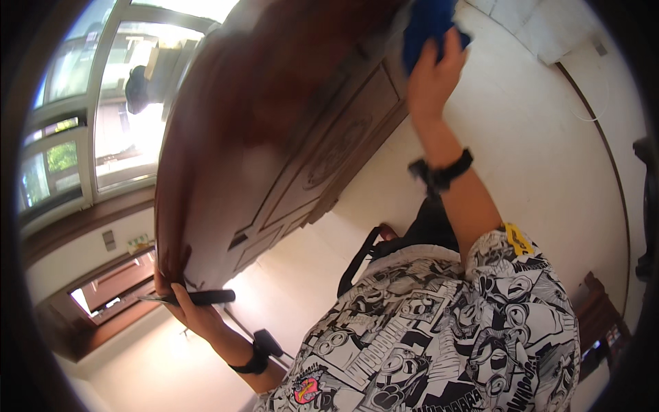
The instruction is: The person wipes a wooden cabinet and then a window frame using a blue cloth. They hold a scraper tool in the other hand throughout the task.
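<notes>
My right hand (437, 77) is at the upper right, its fingers closed on a dark blue cloth (430, 33) beside the far end of a glossy dark red-brown wooden cabinet (231, 118). Both are slightly blurred. At the lower left, my left hand (193, 314) grips a tool with a black cylindrical handle (213, 297) and a thin, flat end that points left. The left fingers are at the near end of the cabinet's shiny top, which mirrors them; whether they touch it cannot be told. Each wrist wears a black strap with a small device.
Carved panels (337, 152) line the cabinet's side, above a pale floor (515, 134). Windows (134, 103) stand beyond the cabinet on the left. A dark wooden piece of furniture (597, 309) is at the lower right. A thin pole runs near my left forearm.
</notes>
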Demonstrator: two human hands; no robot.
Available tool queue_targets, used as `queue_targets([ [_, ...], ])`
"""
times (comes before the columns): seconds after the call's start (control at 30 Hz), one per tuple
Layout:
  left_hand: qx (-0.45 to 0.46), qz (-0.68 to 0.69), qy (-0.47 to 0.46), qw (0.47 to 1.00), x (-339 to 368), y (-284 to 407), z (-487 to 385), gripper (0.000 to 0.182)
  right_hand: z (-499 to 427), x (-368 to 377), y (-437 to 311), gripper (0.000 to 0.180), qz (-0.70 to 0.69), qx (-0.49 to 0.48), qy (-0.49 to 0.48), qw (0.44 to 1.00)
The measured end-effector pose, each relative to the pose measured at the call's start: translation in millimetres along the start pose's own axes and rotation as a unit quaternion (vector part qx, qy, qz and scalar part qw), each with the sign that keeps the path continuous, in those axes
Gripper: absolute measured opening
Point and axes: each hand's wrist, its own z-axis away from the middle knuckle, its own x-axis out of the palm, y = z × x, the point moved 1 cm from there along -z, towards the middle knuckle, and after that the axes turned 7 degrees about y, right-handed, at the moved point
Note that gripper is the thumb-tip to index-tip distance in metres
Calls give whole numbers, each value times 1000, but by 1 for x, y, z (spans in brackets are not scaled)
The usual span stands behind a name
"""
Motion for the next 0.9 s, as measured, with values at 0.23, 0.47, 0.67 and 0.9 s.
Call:
queue_targets([
  [0.23,90,107,-48,989,23,15,7,58,54,55,-26,32,43,-81,-44,995],
  [0.47,86,106,-26,990,25,19,61,55,237,-3,-118,30,-62,-20,-308,949],
  [0.67,19,110,48,993,-11,-5,112,51,257,-10,-146,20,-163,-138,-412,886],
  [0.9,-137,152,140,969,-55,-72,169,39,229,-8,-122,27,-62,55,-465,881],
])
